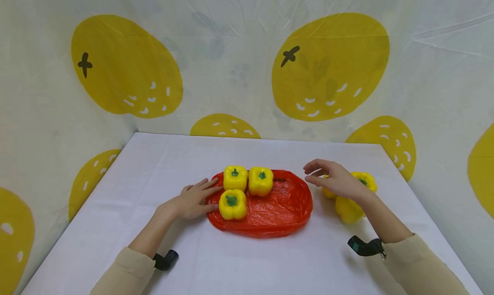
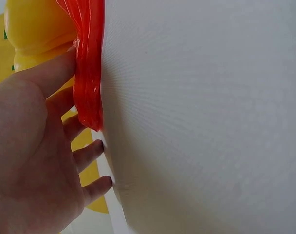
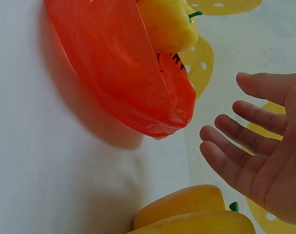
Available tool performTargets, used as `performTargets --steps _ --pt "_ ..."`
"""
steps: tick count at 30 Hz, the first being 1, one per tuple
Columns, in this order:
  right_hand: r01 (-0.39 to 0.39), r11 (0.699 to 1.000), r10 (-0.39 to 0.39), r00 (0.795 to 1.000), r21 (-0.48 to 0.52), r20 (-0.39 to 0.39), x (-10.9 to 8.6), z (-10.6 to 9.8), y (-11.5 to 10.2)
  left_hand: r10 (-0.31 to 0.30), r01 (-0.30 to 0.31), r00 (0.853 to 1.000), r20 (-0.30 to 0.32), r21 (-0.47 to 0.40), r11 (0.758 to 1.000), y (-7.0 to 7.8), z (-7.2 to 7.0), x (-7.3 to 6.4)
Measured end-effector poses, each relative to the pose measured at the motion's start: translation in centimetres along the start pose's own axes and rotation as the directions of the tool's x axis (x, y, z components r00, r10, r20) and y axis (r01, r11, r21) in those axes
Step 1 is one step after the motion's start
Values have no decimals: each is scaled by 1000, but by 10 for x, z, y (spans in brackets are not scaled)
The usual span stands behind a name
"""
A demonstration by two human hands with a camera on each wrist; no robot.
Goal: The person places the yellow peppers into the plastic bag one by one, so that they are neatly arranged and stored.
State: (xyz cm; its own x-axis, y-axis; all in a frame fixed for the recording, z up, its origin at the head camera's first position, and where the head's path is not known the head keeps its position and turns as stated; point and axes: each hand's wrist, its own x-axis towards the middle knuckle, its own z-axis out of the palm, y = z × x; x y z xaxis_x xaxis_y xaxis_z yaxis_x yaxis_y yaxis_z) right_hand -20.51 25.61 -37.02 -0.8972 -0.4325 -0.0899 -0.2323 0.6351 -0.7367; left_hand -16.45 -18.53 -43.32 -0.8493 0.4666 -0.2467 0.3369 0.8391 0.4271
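Note:
A red plastic bag lies spread in an oval with raised edges, dark print near its back. Three yellow bell peppers sit on its left half: the front pepper, the back left pepper and the back right pepper. My left hand touches the bag's left edge with spread fingers, the thumb by the front pepper. Raised right of the bag, my right hand holds nothing, its fingers loosely bent. It partly hides more yellow peppers beside and below it.
A white-covered table bears everything. Behind it hangs a pale curtain with large yellow fruit prints. Dark wrist devices, one on the left sleeve and one on the right sleeve, jut inward.

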Motion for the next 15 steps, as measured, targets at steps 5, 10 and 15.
performTargets --steps 5,10,15 --pt "-6 1000 6 1000 -8 -8 -2 -3 -1 0 0 1000 -5 -2 1000 0 0 0" --pt "-10 1000 10 1000 -6 -18 -5 -6 1 -3 3 1000 -3 -2 1000 1 0 0" --pt "-10 1000 10 1000 12 -22 -7 -9 4 -8 8 1000 2 2 1000 1 0 0"
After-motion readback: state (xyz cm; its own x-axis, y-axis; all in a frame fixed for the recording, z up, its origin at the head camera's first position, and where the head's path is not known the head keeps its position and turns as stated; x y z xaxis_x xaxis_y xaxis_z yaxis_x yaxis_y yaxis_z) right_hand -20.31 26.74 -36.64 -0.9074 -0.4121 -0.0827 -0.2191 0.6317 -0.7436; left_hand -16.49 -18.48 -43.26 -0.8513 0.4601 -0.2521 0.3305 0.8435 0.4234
